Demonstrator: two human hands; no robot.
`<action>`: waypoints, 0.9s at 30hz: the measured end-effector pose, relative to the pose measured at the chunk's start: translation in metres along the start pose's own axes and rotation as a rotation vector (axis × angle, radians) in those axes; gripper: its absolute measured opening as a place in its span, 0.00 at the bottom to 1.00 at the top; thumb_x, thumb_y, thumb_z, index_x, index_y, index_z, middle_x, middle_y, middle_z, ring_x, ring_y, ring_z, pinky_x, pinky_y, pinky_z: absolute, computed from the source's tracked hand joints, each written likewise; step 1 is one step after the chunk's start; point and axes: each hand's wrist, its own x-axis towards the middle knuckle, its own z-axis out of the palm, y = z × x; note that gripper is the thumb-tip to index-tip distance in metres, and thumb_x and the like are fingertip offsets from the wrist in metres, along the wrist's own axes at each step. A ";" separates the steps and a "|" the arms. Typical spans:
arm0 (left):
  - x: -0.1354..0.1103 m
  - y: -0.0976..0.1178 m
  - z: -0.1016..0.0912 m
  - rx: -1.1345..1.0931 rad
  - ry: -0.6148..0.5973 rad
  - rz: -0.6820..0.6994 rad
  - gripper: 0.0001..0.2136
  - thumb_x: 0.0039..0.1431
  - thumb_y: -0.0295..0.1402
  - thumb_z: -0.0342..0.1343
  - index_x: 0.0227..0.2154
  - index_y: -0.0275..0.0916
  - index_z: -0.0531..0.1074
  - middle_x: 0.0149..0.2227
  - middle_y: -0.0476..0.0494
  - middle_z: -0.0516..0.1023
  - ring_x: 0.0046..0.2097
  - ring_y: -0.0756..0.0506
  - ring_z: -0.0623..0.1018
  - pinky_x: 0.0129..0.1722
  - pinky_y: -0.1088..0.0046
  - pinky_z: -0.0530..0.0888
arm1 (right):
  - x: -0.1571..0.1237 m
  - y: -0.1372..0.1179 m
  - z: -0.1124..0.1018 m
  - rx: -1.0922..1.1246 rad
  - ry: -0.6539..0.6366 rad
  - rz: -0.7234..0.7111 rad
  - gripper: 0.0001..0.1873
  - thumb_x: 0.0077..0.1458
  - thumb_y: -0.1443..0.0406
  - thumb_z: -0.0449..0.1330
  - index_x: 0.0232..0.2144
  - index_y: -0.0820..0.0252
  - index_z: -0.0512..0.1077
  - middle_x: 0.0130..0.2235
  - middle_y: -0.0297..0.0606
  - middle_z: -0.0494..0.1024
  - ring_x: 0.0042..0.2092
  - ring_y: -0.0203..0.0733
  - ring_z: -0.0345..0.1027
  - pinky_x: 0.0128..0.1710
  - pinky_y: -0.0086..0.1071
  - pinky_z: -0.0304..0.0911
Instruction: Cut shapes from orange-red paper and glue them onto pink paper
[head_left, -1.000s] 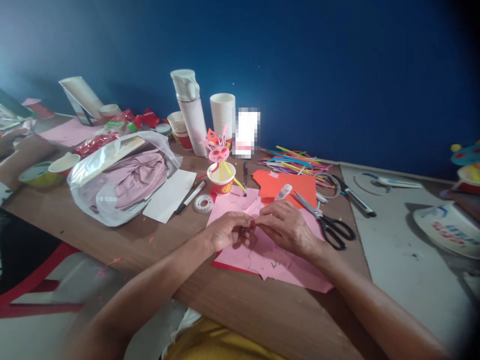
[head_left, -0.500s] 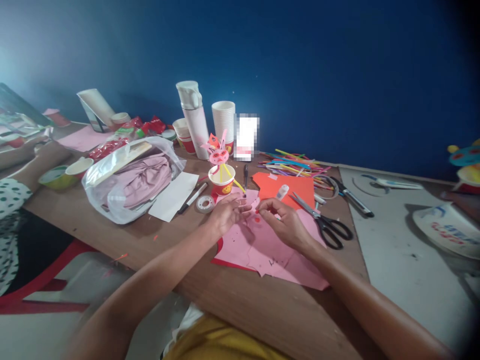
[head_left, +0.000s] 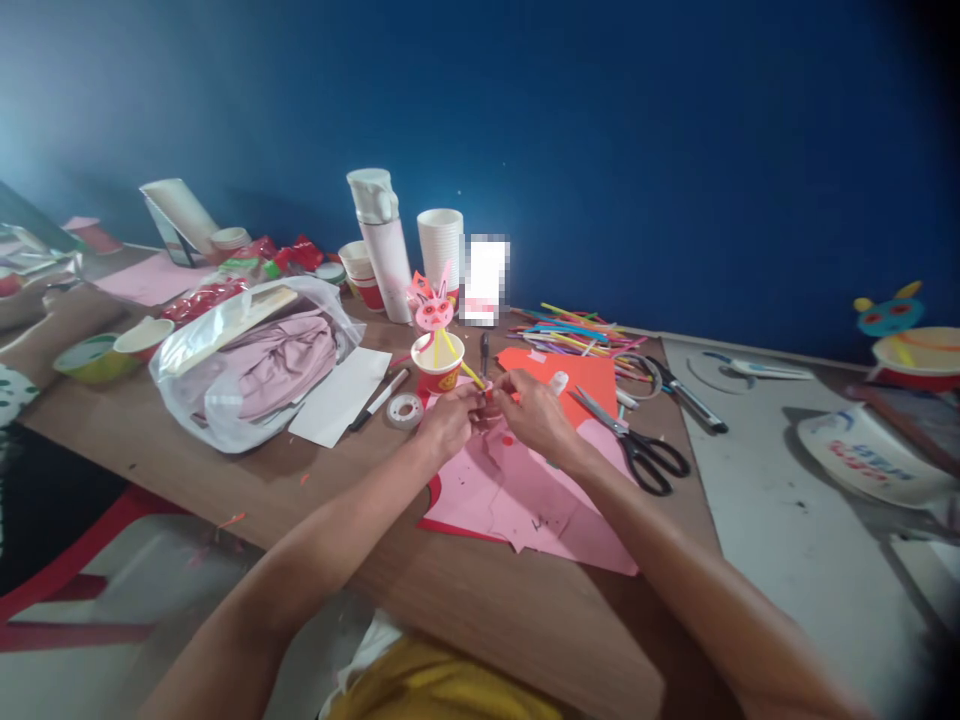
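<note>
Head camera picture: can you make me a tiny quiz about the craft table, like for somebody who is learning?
1. True or false: the scissors lie to the right of the right hand.
2. What colour is the paper under both hands? A green, B pink, C blue.
3. Which hand is nearer the tape roll?
Key: 1 true; 2 B; 3 the left hand.

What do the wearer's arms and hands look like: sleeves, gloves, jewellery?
Bare: the left hand and right hand show no gloves, rings or watch. The forearms have no sleeves up to the frame edge. A yellow top shows below.
</note>
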 end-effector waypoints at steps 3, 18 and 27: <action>0.000 0.001 0.001 0.004 0.004 -0.015 0.09 0.47 0.17 0.46 0.27 0.33 0.68 0.20 0.48 0.71 0.19 0.51 0.71 0.21 0.76 0.68 | 0.010 -0.001 0.005 -0.088 -0.003 0.022 0.08 0.54 0.66 0.49 0.29 0.59 0.68 0.32 0.39 0.75 0.35 0.43 0.68 0.37 0.36 0.59; -0.004 0.000 0.002 0.011 -0.008 0.002 0.08 0.44 0.17 0.47 0.22 0.33 0.68 0.17 0.48 0.70 0.20 0.51 0.70 0.21 0.77 0.66 | 0.019 0.000 0.009 -0.286 -0.072 0.036 0.08 0.52 0.67 0.50 0.31 0.58 0.70 0.32 0.40 0.77 0.34 0.45 0.69 0.33 0.33 0.59; -0.003 0.000 0.003 0.021 -0.008 0.015 0.07 0.42 0.18 0.48 0.21 0.33 0.68 0.17 0.49 0.69 0.20 0.51 0.69 0.22 0.76 0.65 | 0.021 0.002 0.013 -0.308 -0.061 0.044 0.08 0.52 0.67 0.50 0.31 0.58 0.70 0.32 0.40 0.77 0.34 0.45 0.70 0.33 0.34 0.59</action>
